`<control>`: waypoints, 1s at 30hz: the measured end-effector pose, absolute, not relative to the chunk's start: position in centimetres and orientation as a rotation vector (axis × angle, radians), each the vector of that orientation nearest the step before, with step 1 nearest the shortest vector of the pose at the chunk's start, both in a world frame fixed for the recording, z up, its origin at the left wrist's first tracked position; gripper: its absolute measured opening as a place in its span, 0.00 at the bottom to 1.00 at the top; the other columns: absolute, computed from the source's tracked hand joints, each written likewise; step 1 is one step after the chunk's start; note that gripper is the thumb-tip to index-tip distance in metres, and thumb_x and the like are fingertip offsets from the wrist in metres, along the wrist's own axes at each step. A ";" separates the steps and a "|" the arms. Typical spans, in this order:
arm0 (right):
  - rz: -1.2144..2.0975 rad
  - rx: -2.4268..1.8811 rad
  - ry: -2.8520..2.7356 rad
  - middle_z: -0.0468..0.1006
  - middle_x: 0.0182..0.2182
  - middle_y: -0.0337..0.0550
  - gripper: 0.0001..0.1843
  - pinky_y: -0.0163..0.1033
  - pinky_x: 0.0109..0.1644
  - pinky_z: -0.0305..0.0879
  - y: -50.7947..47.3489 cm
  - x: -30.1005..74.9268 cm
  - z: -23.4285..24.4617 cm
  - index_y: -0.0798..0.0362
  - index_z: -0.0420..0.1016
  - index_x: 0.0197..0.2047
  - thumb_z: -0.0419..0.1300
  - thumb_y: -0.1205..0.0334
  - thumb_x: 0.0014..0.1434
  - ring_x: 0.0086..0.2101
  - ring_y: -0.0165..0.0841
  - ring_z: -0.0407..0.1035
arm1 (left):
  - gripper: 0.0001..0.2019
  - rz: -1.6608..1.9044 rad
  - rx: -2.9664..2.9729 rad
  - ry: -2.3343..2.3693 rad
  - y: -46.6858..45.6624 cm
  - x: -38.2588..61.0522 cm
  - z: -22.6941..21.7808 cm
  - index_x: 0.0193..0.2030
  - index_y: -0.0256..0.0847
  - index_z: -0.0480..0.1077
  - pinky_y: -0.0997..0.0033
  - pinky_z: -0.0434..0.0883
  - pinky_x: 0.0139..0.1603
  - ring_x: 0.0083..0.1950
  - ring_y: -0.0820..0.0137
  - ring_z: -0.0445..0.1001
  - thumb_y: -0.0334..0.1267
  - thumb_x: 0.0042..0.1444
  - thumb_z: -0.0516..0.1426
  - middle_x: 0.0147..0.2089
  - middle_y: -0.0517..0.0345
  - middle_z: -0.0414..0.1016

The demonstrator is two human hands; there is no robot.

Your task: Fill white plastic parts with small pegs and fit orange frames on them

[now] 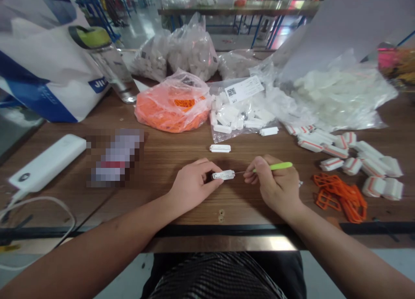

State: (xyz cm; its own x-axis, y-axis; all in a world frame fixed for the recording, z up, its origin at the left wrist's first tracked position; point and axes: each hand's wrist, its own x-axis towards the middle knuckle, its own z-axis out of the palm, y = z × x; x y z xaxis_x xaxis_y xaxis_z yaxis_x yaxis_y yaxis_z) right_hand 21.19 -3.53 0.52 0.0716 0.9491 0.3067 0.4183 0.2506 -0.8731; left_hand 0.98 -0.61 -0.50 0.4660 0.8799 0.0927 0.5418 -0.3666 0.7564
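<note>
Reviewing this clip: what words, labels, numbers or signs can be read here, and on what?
"JIU", perhaps cut off: blue patch on the white bag.
QR label: print too small to read.
White tag: markings too small to read.
Power bank: small logo, unreadable.
Pixelated item: blurred out.
</note>
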 end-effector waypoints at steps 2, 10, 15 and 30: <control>0.656 -1.342 -1.495 0.74 0.20 0.39 0.21 0.28 0.21 0.68 -3.6 21.3 0.6 0.55 0.71 0.24 0.50 0.58 0.66 0.19 0.25 0.71 | 0.04 0.659 2.060 1.169 -0.6 1.0 -0.5 0.38 0.44 0.76 0.73 0.63 0.31 0.27 0.75 0.65 0.37 0.55 0.61 0.30 0.63 0.70; 0.694 -1.365 -1.513 0.75 0.19 0.40 0.21 0.30 0.20 0.69 -3.4 21.4 0.5 0.54 0.71 0.24 0.50 0.56 0.66 0.18 0.26 0.71 | 0.04 0.648 2.058 1.172 -0.6 0.9 -0.4 0.38 0.44 0.76 0.73 0.63 0.31 0.27 0.75 0.65 0.36 0.55 0.61 0.31 0.63 0.71; 0.694 -1.379 -1.516 0.75 0.20 0.40 0.21 0.31 0.20 0.68 -3.3 21.3 0.3 0.54 0.70 0.25 0.51 0.54 0.66 0.18 0.27 0.71 | 0.04 0.640 2.047 1.187 -0.6 1.0 -0.3 0.37 0.43 0.76 0.73 0.63 0.31 0.27 0.76 0.64 0.36 0.55 0.61 0.31 0.63 0.70; 0.389 -1.321 -1.981 0.73 0.19 0.38 0.18 0.36 0.26 0.63 -3.6 21.4 1.0 0.51 0.68 0.25 0.49 0.61 0.66 0.20 0.28 0.68 | 0.04 0.647 2.051 1.183 -0.6 1.1 -0.4 0.38 0.43 0.76 0.74 0.62 0.30 0.26 0.76 0.63 0.36 0.55 0.61 0.30 0.64 0.69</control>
